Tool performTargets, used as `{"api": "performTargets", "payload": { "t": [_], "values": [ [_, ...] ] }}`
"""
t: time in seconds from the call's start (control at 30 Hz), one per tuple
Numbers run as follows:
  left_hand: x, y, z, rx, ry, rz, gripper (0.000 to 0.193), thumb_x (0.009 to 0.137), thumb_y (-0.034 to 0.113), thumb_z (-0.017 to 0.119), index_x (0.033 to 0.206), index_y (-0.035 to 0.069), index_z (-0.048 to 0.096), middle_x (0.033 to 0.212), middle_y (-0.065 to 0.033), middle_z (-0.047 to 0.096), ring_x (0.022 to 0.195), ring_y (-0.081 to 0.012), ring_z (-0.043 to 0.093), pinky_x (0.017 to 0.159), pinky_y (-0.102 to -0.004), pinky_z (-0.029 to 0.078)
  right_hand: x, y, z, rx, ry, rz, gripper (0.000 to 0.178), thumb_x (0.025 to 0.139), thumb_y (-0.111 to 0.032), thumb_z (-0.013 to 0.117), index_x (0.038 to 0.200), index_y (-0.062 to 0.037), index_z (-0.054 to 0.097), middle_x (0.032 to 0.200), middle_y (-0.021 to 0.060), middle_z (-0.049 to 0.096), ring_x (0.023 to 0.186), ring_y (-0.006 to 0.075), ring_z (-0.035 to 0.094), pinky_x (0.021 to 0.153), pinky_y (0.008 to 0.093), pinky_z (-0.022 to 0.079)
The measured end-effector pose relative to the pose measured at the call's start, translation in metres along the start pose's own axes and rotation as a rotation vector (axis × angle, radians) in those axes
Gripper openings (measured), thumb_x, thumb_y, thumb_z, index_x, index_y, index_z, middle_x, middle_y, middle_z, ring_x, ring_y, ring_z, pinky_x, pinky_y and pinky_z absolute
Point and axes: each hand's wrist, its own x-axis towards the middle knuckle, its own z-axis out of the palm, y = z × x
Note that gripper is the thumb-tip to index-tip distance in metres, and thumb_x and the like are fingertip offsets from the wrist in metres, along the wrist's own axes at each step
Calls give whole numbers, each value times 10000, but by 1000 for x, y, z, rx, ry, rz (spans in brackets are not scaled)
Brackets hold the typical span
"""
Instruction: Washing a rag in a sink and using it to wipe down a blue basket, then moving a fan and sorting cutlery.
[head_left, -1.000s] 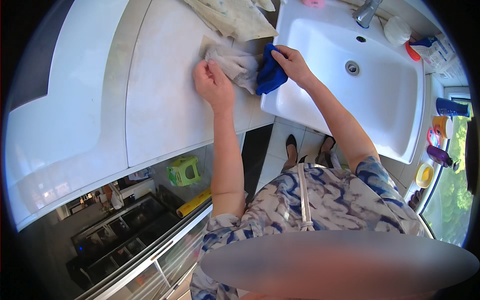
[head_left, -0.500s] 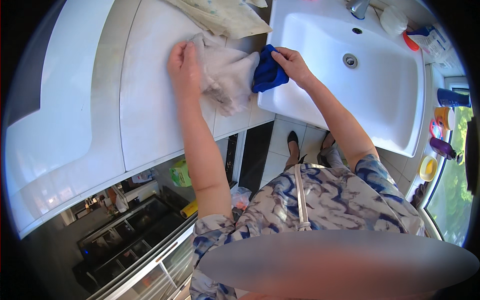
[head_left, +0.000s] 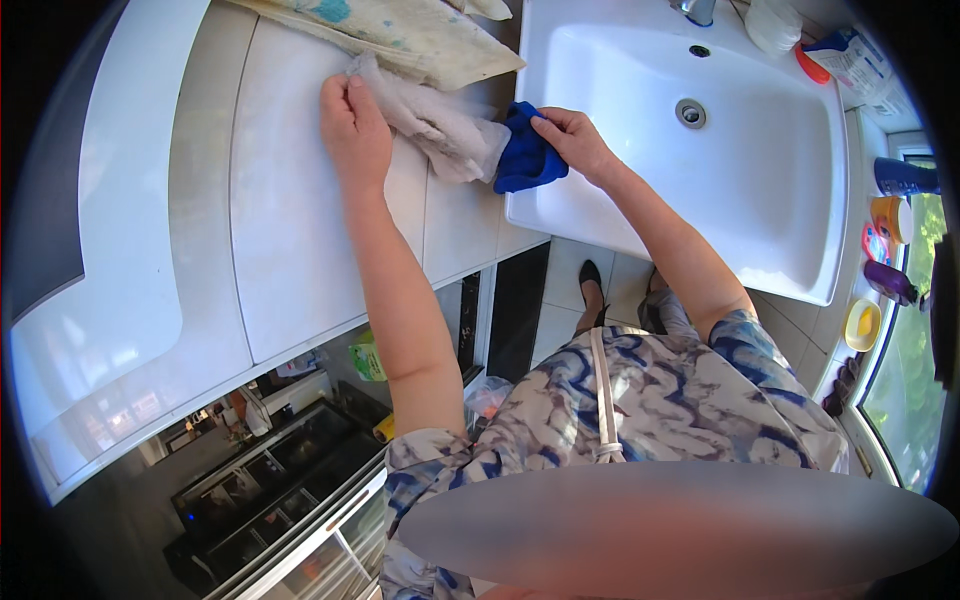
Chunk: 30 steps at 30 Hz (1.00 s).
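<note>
My left hand (head_left: 358, 135) is closed on one end of a crumpled whitish cloth (head_left: 435, 120), thin and a little see-through at its edge. That cloth stretches slantwise over the white worktop toward a bright blue cloth (head_left: 530, 155). Fingers and thumb of my right hand (head_left: 580, 143) pinch the blue cloth by its upper right edge, at the near left corner of the sink. The whitish and blue pieces meet; whether they are joined I cannot tell.
A white sink (head_left: 760, 200) with a drain and a chrome tap (head_left: 697, 10) lies to the right. Beyond the left hand rests a cream patterned cloth (head_left: 420, 50). Bottles and small tubs, among them a purple bottle (head_left: 888, 283), line the window sill. Below the worktop sits a dark glossy appliance (head_left: 260, 480).
The whitish cloth, which hung in a wide loose bunch, is now drawn up into a narrower strip. Both hands keep their holds and appear slightly farther left as the view shifts.
</note>
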Motion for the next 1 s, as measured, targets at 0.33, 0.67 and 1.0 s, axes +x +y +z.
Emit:
{"api": "performTargets", "payload": {
  "t": [0.33, 0.67, 1.0],
  "values": [
    [-114, -9, -8, -408, 98, -592, 280, 913, 246, 439, 1031, -8, 453, 990, -89, 458, 934, -207, 418, 815, -333, 380, 7, -2, 11, 50, 17, -55, 310, 915, -235, 558, 1066, 25, 633, 844, 51, 656, 748, 103, 585, 686, 255, 496],
    [-198, 11, -79, -912, 237, -789, 365, 884, 271, 453, 1119, 14, 561, 1136, -132, 577, 1074, -259, 562, 928, -392, 455, 28, -36, 85, -357, 95, -617, 285, 879, -205, 570, 1078, -5, 606, 970, 219, 624, 897, 389, 580, 784, 379, 483],
    [-221, 20, -85, -952, 219, -866, 375, 888, 260, 448, 1156, 21, 555, 1146, -118, 594, 1086, -251, 561, 935, -394, 451, 26, -29, 99, -1049, 26, -687, 172, 840, -125, 512, 1003, -75, 496, 889, 198, 554, 698, 356, 616, 625, 425, 523]
  ]
}}
